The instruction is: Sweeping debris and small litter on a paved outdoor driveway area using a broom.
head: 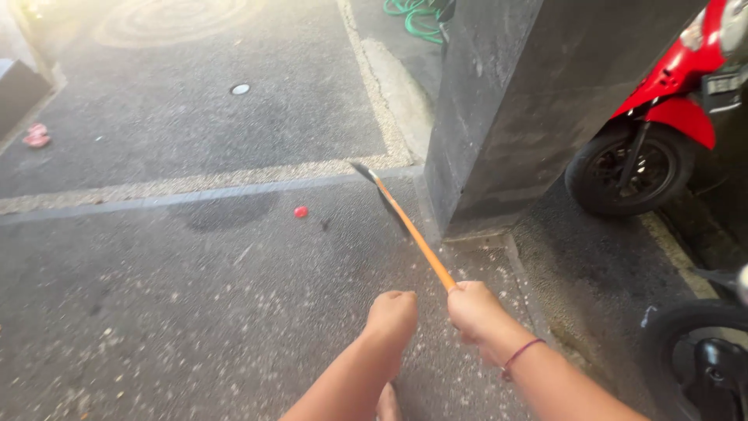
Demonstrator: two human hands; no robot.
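A person's right hand closes around the orange handle of a broom, angling its dark head to the pavement beside a concrete pillar at frame centre; the left hand, fisted, holds nothing visible.

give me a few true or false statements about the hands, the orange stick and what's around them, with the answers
1. The right hand grips the end of the orange handle. True.
2. The left hand holds a green hose. False: it is a closed fist beside the right hand, and the green hose lies far off by the concrete pillar.
3. A red scooter stands right of the pillar. True.
4. The handle points toward the scooter. False: it slants up and left, to a dark head near the pillar's base.
5. A small red object lies on the pavement. True.
6. The right wrist is bare. False: it wears a thin band.
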